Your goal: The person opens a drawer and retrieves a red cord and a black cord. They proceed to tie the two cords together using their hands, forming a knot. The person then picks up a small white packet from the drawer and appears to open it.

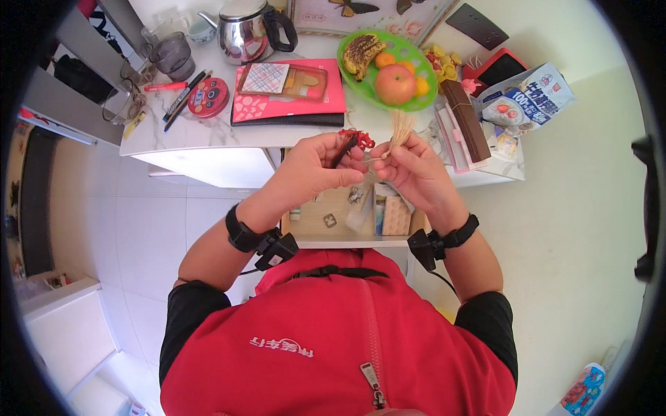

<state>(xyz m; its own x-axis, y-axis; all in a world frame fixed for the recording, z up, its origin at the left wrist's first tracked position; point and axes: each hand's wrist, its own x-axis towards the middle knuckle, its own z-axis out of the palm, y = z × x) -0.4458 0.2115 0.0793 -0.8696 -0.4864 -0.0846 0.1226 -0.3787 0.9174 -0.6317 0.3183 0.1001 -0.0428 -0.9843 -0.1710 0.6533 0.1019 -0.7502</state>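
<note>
Above an open drawer (307,229), both hands are raised close together in front of the counter's edge. My left hand (328,164) holds a small dark, flat piece (343,152) with a bunch of red cord or tassel (358,138) at its top. Between the fingers of my right hand (411,164) is the bound end of a pale straw-coloured tassel (402,129), its strands fanning upward. A thin pale cord (372,159) runs from it towards my left fingers. Where the cord ends is hidden by the fingers.
On the marble-patterned counter (208,132) stand a steel kettle (242,34), a green fruit plate (359,88), a red round tin (209,98) and a pink folder (333,78). A brown case (465,122) lies at the right. Inside the drawer are a patterned box (396,216) and small metal pieces (330,220).
</note>
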